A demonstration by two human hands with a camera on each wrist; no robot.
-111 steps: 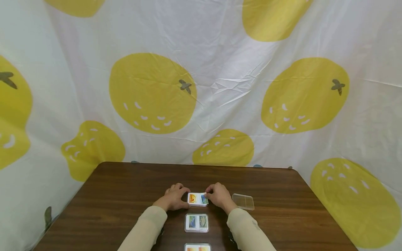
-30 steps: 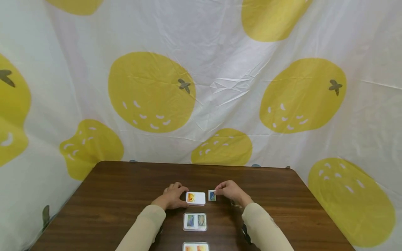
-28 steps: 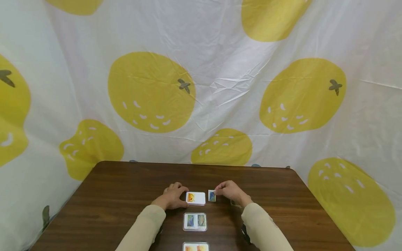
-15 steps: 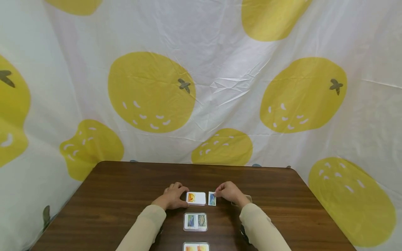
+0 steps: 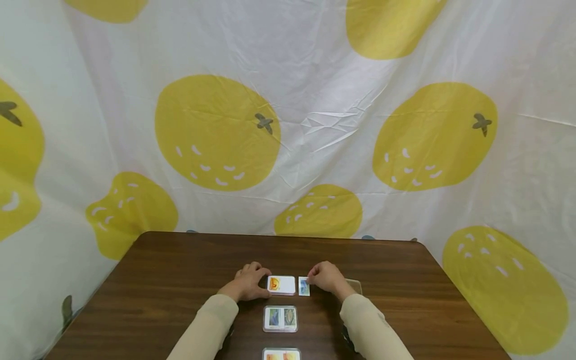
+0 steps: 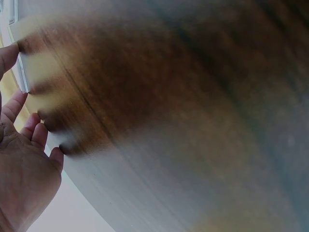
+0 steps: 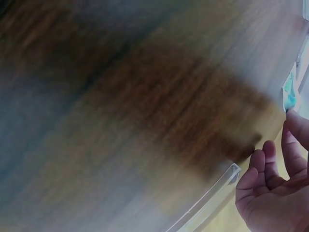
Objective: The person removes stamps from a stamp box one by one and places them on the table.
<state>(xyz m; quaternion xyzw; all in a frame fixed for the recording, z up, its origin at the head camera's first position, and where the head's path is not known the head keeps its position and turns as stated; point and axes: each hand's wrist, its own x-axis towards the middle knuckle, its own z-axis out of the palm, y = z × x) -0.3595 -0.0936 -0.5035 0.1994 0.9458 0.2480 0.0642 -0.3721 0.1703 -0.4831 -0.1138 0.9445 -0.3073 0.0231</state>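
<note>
In the head view, a flat clear case with a white insert (image 5: 286,286) lies on the table, an orange picture on its left half and plain white on its right. My left hand (image 5: 245,283) grips its left end between thumb and forefinger; the left wrist view catches the case's edge (image 6: 22,72) between them. Just right of the case, apart from it, is a small blue stamp-like picture card (image 5: 304,286). My right hand (image 5: 327,278) pinches that card by its upper right, and the right wrist view shows the card's tip (image 7: 289,92) at the thumb.
A clear plastic lid (image 5: 356,286) lies partly hidden behind the right wrist. Nearer me sits a case with two green-blue pictures (image 5: 280,328). Another case with orange pictures (image 5: 281,351) is cut off at the bottom. A patterned curtain (image 5: 310,150) hangs behind the brown table (image 5: 180,255).
Earlier the blue card lay on the case's right half; my right hand has taken it off to the right. Over the last second it has come slightly toward me. The left hand stays at the case.
</note>
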